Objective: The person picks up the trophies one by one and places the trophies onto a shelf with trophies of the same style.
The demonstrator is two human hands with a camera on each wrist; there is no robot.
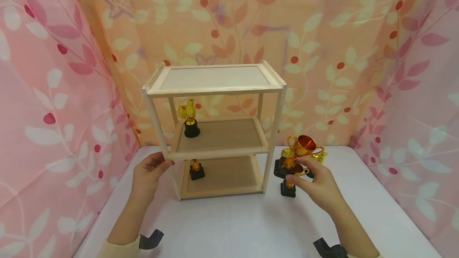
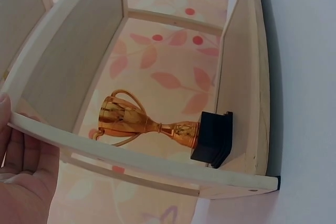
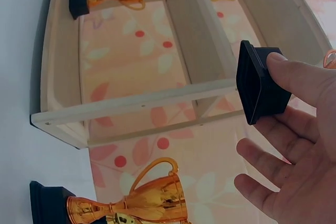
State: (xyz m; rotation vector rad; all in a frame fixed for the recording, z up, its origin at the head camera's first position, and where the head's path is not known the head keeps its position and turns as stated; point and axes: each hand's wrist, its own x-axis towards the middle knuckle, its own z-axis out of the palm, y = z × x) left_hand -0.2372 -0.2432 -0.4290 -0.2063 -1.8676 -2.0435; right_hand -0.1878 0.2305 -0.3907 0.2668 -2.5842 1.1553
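Observation:
My left hand (image 1: 148,176) grips the left front post of a small three-tier wooden shelf (image 1: 218,155), close to the middle tier. To the shelf's right, my right hand (image 1: 320,184) pinches a gold trophy cup (image 1: 305,145) low down, by its black base (image 3: 265,80), raised off the table. On the middle tier's left side stands a gold thumbs-up trophy (image 1: 190,114). Another trophy cup (image 2: 123,116) is upright on the bottom tier at the left, its top hidden in the head view. A further trophy cup (image 3: 157,195) stands on the table below the held one.
Partly hidden behind the held cup is another gold trophy (image 1: 320,157) on the table. The white tabletop (image 1: 229,226) is bordered by patterned curtains (image 1: 322,51) at the back and both sides. The shelf's top tier (image 1: 215,78) has slightly raised side rails.

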